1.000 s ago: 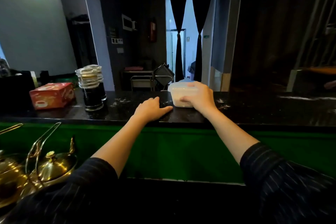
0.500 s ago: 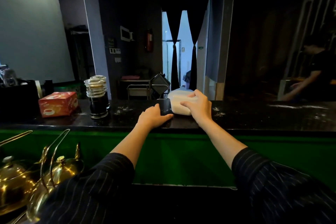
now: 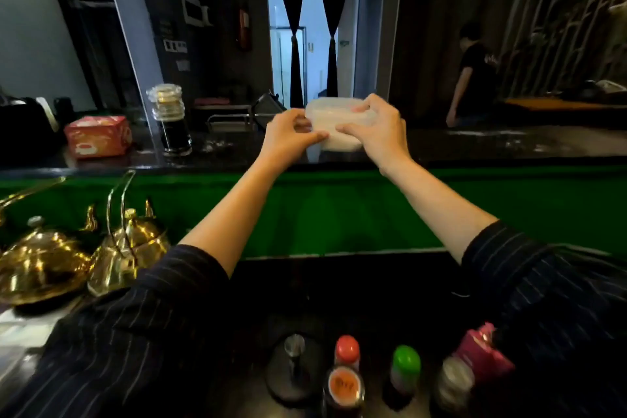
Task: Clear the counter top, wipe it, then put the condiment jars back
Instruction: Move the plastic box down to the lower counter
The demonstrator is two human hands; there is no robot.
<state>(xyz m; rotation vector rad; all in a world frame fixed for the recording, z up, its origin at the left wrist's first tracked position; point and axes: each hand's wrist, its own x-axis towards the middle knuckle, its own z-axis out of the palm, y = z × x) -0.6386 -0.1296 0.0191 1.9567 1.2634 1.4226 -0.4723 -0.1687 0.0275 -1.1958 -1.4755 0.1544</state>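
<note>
A translucent white plastic container (image 3: 339,122) with a lid hangs just above the dark counter top (image 3: 492,146), held between both hands. My left hand (image 3: 288,136) pinches its left end with thumb and fingers. My right hand (image 3: 376,129) grips its right side, fingers curled over the lid. On the counter to the left stand a dark condiment jar with stacked clear lids (image 3: 171,120) and a red tissue box (image 3: 98,136).
On the lower dark surface near me stand several condiment bottles: red-capped (image 3: 346,349), green-capped (image 3: 405,363), an orange-lidded jar (image 3: 344,385) and a pink packet (image 3: 483,353). Brass teapots (image 3: 129,244) sit lower left. A person (image 3: 473,75) stands beyond the counter at right.
My left hand left the counter and took the container's left end. Both hands raised the container off the counter. The camera tilted down, bringing the near bottles into view.
</note>
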